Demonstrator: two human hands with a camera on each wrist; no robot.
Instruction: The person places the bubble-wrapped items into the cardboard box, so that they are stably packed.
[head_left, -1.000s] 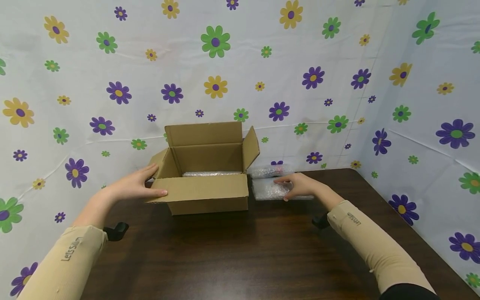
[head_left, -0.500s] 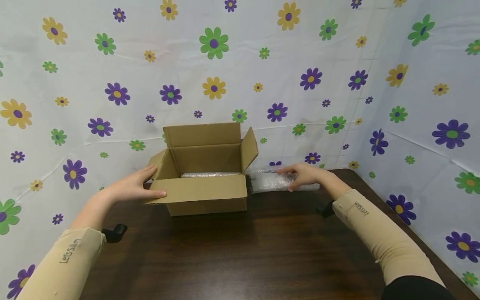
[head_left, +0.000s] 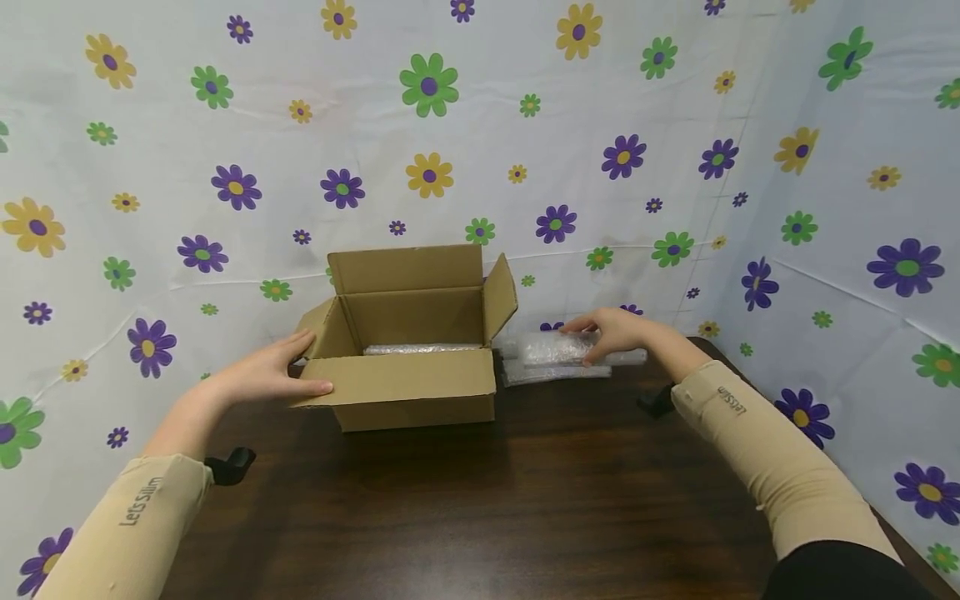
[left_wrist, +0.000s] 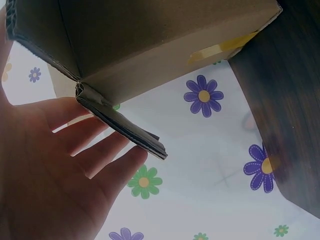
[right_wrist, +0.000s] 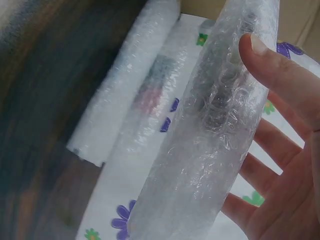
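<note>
An open cardboard box (head_left: pixel 416 408) stands on the dark wooden table with its flaps spread. My left hand (head_left: pixel 262 375) grips its left front corner, thumb on the front flap and fingers behind the left side flap (left_wrist: pixel 122 125). A strip of bubble wrap (head_left: pixel 423 349) shows inside the box. To the right of the box, my right hand (head_left: pixel 618 330) pinches a long bubble-wrapped package (right_wrist: pixel 190 150) between thumb and fingers. What the wrap covers is blurred. Below it lies another bubble-wrapped package (head_left: pixel 558 374); the right wrist view shows a further wrapped one (right_wrist: pixel 155 90) with a reddish patch.
The wooden table (head_left: pixel 480 517) stretches in front of the box toward me. A white cloth wall (head_left: pixel 480 125) with printed flowers rises close behind the box and packages, and another stands along the right edge. The box's right flap (head_left: pixel 501 300) sticks up beside the packages.
My right hand has lifted a wrapped package off the others and moved it back and slightly to the right, uncovering the one below. The left hand stays on the box.
</note>
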